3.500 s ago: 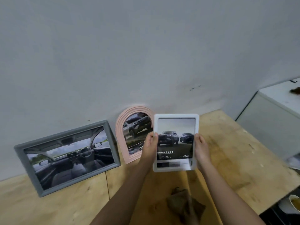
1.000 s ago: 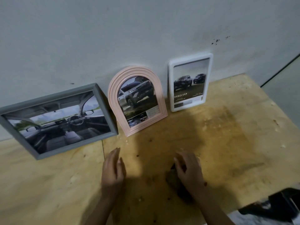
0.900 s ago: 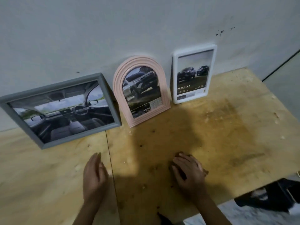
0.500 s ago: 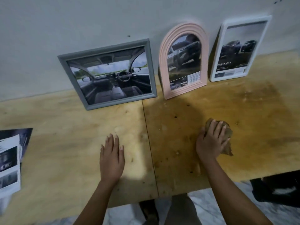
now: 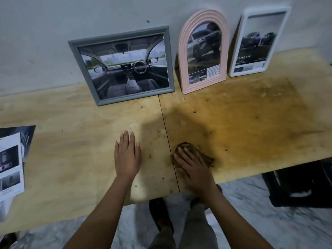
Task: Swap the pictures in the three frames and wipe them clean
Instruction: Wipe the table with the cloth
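The left hand [image 5: 127,159] is laid flat on the surface [image 5: 251,123], grip released, the brown cloth [image 5: 206,157] is pressed under the straight, unclenched fingers of the right hand [image 5: 194,168], and the grey frame [image 5: 118,35], pink frame [image 5: 203,15] and white frame [image 5: 248,73] are leaned against the wall behind.

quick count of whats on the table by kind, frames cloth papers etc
picture frames: 3 (grey frame, pink frame, white frame)
cloths: 1 (brown cloth, under the right hand)
pile of loose prints: 1, sheets too overlapped to count
total: 5
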The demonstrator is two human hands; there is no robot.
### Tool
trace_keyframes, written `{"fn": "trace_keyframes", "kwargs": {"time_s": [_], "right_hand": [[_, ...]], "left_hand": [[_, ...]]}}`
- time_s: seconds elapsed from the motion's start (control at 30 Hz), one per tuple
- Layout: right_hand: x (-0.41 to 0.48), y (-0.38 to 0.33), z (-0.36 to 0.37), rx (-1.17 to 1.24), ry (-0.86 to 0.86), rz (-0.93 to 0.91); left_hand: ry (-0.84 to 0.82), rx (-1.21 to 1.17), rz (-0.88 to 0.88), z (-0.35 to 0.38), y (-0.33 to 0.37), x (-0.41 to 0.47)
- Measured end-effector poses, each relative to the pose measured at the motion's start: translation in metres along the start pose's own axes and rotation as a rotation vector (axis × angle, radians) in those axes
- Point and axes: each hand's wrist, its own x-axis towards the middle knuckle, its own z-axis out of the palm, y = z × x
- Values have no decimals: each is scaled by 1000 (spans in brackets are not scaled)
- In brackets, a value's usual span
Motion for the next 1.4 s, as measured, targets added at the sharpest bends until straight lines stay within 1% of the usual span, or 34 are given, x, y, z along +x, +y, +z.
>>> {"fn": "trace_keyframes", "kwargs": {"time_s": [0.07,0.17,0.27,0.33,0.37,0.4,0.5,0.53,0.57,0.6,0.67,0.73,0.77,0.83,0.87,0.9,0.93,1.0,1.03,1.07,1.13,1.2,1.23,1.3,1.4], "right_hand": [[-14,19,-11,-10,78,143],[-32,36,-26,2,181,480],[-30,25,-26,2,215,732],[-20,6,-18,29,244,823],[-16,-7,-12,45,264,807],[-12,-22,-7,68,262,739],[-6,-67,10,164,147,382],[-5,-76,12,226,123,307],[-2,-83,10,330,126,289],[1,-87,0,475,139,329],[10,-85,-22,769,161,489],[22,-77,-47,963,125,651],[27,-72,-56,1028,99,699],[35,-69,-74,1125,91,701],[38,-69,-82,1173,99,679],[40,-70,-90,1228,107,654],[44,-71,-98,1278,112,630],[52,-73,-111,1394,128,610],[54,-73,-117,1432,153,604],[56,-73,-125,1440,182,587],[57,-72,-137,1384,243,532],[56,-71,-146,1301,280,467],[55,-69,-150,1240,287,436],[55,-65,-154,1105,281,388],[58,-63,-160,1020,263,313]], "left_hand": [[-10,10,7,3,5,-1],[-36,6,34,6,9,-5],[-51,14,77,1,5,-14],[-53,-11,101,0,3,-20],[-60,-32,107,-1,3,-23],[-69,-53,110,-1,3,-26],[-84,-91,130,-2,-4,-33],[-93,-96,131,-2,-7,-35],[-104,-101,126,-2,-9,-38],[-117,-110,115,-4,-9,-40],[-132,-148,77,-7,-6,-39],[-110,-215,16,-10,0,-39],[-95,-260,-34,-11,6,-40],[-59,-430,-129,-17,24,-43],[-52,-557,-155,-22,35,-44],[-80,-720,-186,-28,47,-44],[-160,-922,-231,-37,61,-42],[-419,-1329,-349,-53,82,-36],[-522,-1465,-377,-58,87,-34],[-598,-1550,-375,-63,91,-31],[-673,-1609,-313,-70,94,-25],[-690,-1588,-238,-78,98,-20],[-670,-1562,-215,-78,98,-18],[-648,-1600,-209,-77,100,-14],[-716,-1785,-275,-81,113,-13]]}}
